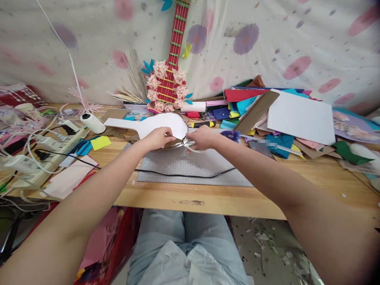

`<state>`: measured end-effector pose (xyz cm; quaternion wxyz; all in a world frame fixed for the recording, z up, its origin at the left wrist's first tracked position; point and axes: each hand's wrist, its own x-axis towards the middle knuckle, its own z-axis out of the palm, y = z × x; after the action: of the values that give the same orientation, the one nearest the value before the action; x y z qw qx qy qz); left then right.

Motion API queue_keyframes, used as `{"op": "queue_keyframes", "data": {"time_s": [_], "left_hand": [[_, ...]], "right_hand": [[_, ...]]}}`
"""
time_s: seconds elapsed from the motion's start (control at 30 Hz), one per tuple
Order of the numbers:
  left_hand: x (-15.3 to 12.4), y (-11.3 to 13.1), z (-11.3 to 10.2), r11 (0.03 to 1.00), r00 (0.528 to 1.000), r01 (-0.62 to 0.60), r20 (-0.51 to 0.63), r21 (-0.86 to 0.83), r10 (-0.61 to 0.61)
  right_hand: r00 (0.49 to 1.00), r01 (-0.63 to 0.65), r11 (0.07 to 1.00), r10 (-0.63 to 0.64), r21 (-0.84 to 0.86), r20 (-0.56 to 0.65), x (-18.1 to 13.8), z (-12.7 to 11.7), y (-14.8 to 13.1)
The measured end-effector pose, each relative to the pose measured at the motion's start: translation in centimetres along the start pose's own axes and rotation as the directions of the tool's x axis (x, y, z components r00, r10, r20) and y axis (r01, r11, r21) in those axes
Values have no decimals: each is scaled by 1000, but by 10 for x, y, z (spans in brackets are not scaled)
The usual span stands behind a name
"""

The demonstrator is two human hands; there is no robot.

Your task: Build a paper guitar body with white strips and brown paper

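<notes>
My left hand (158, 137) grips the lower edge of a white guitar-shaped cutout (154, 124) that lies flat on the far side of the wooden table (208, 198). My right hand (202, 138) is closed round the white handles of scissors (190, 145), whose blades point left toward the cutout's edge, close by my left fingers. Both hands work over the far edge of a grey cutting mat (192, 166). A black cable (184, 174) runs across the mat.
A red paper guitar with pink flowers (169, 85) leans on the flowered cloth wall. Coloured paper and cardboard sheets (279, 114) pile up at right. A power strip with plugs and cords (38, 150) sits at left, beside a white spool (92, 123). Paper scraps litter the floor.
</notes>
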<state>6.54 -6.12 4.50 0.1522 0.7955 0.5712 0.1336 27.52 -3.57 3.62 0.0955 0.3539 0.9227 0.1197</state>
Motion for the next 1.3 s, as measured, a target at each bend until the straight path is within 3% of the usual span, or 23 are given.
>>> {"op": "queue_keyframes", "data": {"time_s": [0.47,0.57,0.7,0.8,1.0,1.3], "left_hand": [[3,-2,0,1000,999,-11,-33,-1,11],[-6,-5,-6,999,998,-51,48,6,51],[-23,-15,-15,966,983,-96,173,241,55],[-28,-24,-14,935,991,-117,96,334,90],[-16,-29,-5,977,992,-91,-63,194,105],[-4,-8,-3,986,994,-101,-27,135,105]], "right_hand": [[999,-7,1000,6,-20,-33,4,0,-7],[999,-22,1000,21,-9,-33,2,3,-5],[997,-67,998,67,7,-24,-1,8,-2],[996,-84,996,85,24,-28,-2,12,0],[996,-73,995,76,65,-38,-6,12,4],[994,-106,991,103,87,34,2,1,-2]]}}
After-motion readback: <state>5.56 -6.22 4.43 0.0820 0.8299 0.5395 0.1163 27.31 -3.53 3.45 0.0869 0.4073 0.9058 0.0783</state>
